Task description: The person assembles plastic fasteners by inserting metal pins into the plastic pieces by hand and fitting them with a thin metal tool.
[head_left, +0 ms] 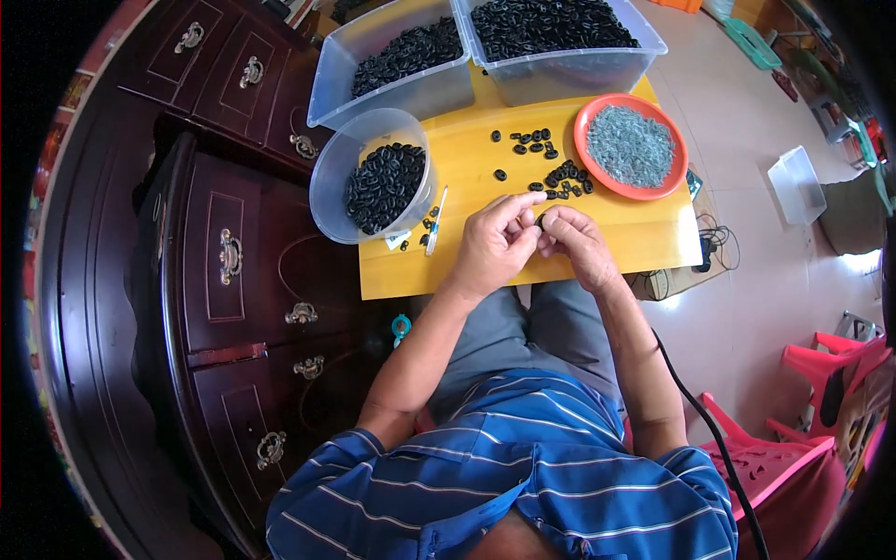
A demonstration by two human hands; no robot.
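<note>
Over the near part of the yellow table (401, 270), my left hand (495, 238) and my right hand (579, 245) meet fingertip to fingertip. Both are closed in a pinch on a small black oval piece (540, 222), mostly covered by the fingers. Just beyond them lies a loose group of similar black oval pieces (563, 175), some with a hole in the middle. To the right, an orange-red plate (679, 166) holds a heap of thin, clear greyish slivers (630, 147). A round translucent tub (327, 210) on the left contains many black oval pieces.
Two large translucent bins (495, 89) full of black pieces stand at the table's far side. A thin white pen-like stick (437, 221) lies beside the tub. Dark wooden drawers (224, 252) rise on the left. A pink plastic chair (765, 457) and a black cable (705, 420) are on the right.
</note>
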